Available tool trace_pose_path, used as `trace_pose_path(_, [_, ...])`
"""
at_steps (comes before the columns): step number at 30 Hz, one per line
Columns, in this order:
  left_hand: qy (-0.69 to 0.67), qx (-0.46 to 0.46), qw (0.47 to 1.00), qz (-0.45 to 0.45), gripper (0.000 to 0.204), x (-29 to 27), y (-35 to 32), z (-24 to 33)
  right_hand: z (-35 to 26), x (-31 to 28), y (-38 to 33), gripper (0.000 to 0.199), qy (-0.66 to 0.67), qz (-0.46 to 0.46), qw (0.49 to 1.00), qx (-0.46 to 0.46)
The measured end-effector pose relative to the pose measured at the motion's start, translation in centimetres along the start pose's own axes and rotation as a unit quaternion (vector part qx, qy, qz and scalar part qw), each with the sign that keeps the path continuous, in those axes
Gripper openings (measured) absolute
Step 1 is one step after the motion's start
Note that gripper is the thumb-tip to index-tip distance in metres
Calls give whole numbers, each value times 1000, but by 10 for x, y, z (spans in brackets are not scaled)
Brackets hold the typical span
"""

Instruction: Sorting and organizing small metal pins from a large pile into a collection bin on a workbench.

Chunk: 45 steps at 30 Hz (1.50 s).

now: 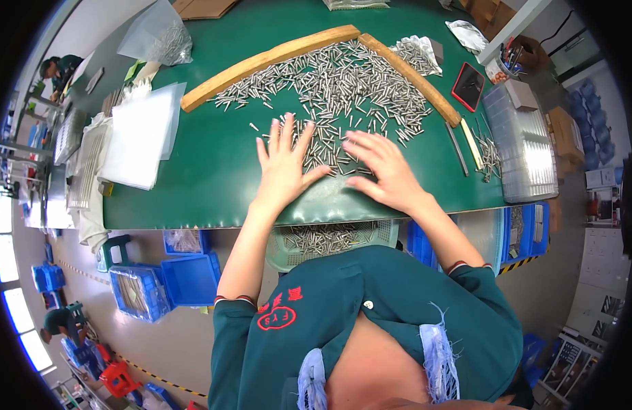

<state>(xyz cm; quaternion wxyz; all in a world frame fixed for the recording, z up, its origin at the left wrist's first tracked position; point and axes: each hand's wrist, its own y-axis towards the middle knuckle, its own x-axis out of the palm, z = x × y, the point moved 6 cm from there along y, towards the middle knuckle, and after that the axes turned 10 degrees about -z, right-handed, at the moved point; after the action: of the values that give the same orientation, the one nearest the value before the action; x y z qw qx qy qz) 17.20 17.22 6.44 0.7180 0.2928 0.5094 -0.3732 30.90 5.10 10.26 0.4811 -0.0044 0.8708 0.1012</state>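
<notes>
We see 1 left hand (283, 171) and 1 right hand (392, 175), fingers (286, 137) apart, flanking metal pins (340, 85), too many to count, on 1 green table (210, 164); 2 wooden bars (268, 63) border the far side.

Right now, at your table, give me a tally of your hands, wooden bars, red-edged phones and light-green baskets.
Hands: 2 (left hand, right hand)
Wooden bars: 2 (left bar, right bar)
Red-edged phone: 1
Light-green basket: 1
Total: 6
</notes>
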Motion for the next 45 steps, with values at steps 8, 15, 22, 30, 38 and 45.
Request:
trace_pose_path(8, [3,-75,997,-36,85,12,-12,-13,21,6,-47,29,36,17,977,210])
trace_pose_path(15, [-129,-21,987,98,42,-21,-32,26,-1,22,-23,29,81,8,990,115])
trace_pose_path(22, [-156,14,987,32,23,2,-35,43,1,22,-34,21,85,-10,991,104])
trace_pose_path(30, [-179,46,983,6,19,-6,-33,44,3,16,-47,20,61,10,980,191])
trace_pose_path(38, [-135,93,986,8,16,3,-18,61,-4,21,-25,22,-1,28,984,174])
trace_pose_path(45, [-107,117,987,-2,16,-7,-25,55,-4,21,-27,13,-19,58,993,102])
